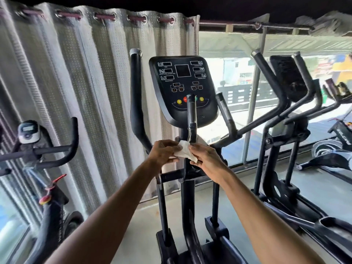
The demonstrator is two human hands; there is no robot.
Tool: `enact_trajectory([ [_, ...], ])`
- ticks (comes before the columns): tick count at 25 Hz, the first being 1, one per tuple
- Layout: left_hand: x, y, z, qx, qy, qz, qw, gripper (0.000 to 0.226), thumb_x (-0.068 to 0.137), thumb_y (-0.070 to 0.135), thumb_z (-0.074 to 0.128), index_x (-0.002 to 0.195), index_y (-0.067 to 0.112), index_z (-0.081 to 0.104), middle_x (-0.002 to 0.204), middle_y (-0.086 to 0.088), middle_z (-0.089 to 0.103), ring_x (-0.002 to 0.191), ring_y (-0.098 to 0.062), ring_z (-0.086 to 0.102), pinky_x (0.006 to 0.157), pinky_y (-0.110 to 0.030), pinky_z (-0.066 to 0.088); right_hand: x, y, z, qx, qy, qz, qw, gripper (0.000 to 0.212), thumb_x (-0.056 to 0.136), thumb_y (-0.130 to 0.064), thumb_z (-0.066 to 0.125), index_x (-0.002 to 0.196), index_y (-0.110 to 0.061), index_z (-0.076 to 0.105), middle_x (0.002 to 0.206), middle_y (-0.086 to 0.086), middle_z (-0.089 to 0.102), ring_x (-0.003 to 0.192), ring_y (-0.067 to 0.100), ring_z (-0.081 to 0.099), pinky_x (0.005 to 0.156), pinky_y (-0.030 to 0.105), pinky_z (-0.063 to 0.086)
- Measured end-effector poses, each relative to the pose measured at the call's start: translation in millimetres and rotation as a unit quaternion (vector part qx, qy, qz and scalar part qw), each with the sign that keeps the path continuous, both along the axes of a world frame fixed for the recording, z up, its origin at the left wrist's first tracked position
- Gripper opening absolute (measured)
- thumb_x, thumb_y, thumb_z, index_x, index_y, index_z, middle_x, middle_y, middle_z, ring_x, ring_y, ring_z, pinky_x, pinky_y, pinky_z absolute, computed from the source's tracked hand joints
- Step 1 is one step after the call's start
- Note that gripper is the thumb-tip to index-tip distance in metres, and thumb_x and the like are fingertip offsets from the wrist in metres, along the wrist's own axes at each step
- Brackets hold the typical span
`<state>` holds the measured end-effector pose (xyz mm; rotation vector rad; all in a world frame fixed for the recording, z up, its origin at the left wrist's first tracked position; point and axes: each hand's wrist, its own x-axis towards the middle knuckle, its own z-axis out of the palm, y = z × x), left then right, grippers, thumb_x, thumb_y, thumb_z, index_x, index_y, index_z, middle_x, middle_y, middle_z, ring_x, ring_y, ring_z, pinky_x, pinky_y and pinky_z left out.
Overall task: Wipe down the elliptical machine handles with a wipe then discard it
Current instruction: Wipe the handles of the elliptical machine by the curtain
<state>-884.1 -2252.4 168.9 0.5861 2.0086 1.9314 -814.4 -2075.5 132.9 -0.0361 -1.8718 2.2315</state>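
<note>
While both hands share the wipe (pixel 184 153), my main worry from this remote seat is the handover. The left hand (pixel 163 152) pinches its left edge between thumb and curled fingers. The right hand (pixel 206 159) pinches the right and lower edge the same way, and neither has it wrapped in a palm. If one lets go before the other has a firm hold, I judge the thin sheet could drop to the floor (pixel 144 225) at the bottom of the frame (and a wipe off a gym floor is no good for handles). Pulling it apart to unfold it could also tear it.

It sits at the centre of the frame, just under the bend of the near handle (pixel 191 113); whether it touches the bar I cannot tell. A sweep up that bar ends right in front of the console (pixel 182 86), so an overshoot could press its buttons. The tall handle (pixel 136 82), left of centre, and the short grip (pixel 225 111) to the right could be skipped.

The wipe itself is white and crumpled into loose folds; whether it is damp, I cannot tell.
</note>
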Motion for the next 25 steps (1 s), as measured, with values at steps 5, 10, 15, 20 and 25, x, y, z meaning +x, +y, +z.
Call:
enact_trajectory([
  [5, 42, -25, 15, 0.006, 0.015, 0.060, 0.998, 0.010, 0.087, 0.009, 0.078, 0.091, 0.005, 0.070, 0.080, -0.010, 0.068, 0.066, -0.017, 0.067, 0.064, -0.033, 0.060, 21, -23, 15, 0.075, 0.045, -0.038, 0.995, 0.026, 0.083, -0.004, 0.078, 0.108, 0.001, 0.072, 0.101, 0.021, 0.074, 0.086, 0.026, 0.068, 0.077, 0.037, 0.058],
  [10, 70, -65, 28, 0.062, -0.017, 0.077, 0.995, 0.006, 0.093, 0.003, 0.069, 0.090, 0.009, 0.067, 0.086, -0.010, 0.069, 0.079, -0.024, 0.069, 0.067, -0.033, 0.062, 31, -51, 33, 0.065, 0.060, -0.014, 0.996, 0.021, 0.089, 0.009, 0.064, 0.106, 0.001, 0.072, 0.087, 0.013, 0.071, 0.073, 0.019, 0.066, 0.062, 0.023, 0.057],
  [15, 78, -96, 41, 0.080, 0.024, 0.104, 0.991, 0.020, 0.090, -0.009, 0.063, 0.090, 0.011, 0.064, 0.089, -0.010, 0.066, 0.075, -0.022, 0.066, 0.060, -0.028, 0.059, 31, -75, 47, 0.027, 0.052, 0.057, 0.997, 0.030, 0.090, 0.003, 0.064, 0.116, -0.010, 0.070, 0.087, 0.006, 0.073, 0.077, 0.019, 0.068, 0.062, 0.025, 0.055],
  [20, 72, -111, 46, 0.026, 0.098, 0.142, 0.985, 0.022, 0.091, -0.009, 0.060, 0.098, 0.007, 0.072, 0.088, -0.008, 0.072, 0.078, -0.018, 0.072, 0.066, -0.033, 0.063, 25, -95, 49, 0.165, 0.102, 0.100, 0.976, 0.038, 0.085, -0.021, 0.080, 0.121, -0.028, 0.069, 0.113, -0.003, 0.071, 0.097, 0.016, 0.070, 0.076, 0.034, 0.060],
  [25, 64, -127, 46, -0.051, 0.135, 0.144, 0.979, 0.027, 0.093, -0.011, 0.058, 0.111, 0.000, 0.074, 0.090, -0.005, 0.073, 0.078, -0.014, 0.071, 0.064, -0.026, 0.061, 23, -110, 56, 0.216, 0.122, 0.033, 0.968, 0.025, 0.085, -0.002, 0.076, 0.101, -0.020, 0.073, 0.090, 0.000, 0.072, 0.076, 0.010, 0.064, 0.067, 0.022, 0.052],
])
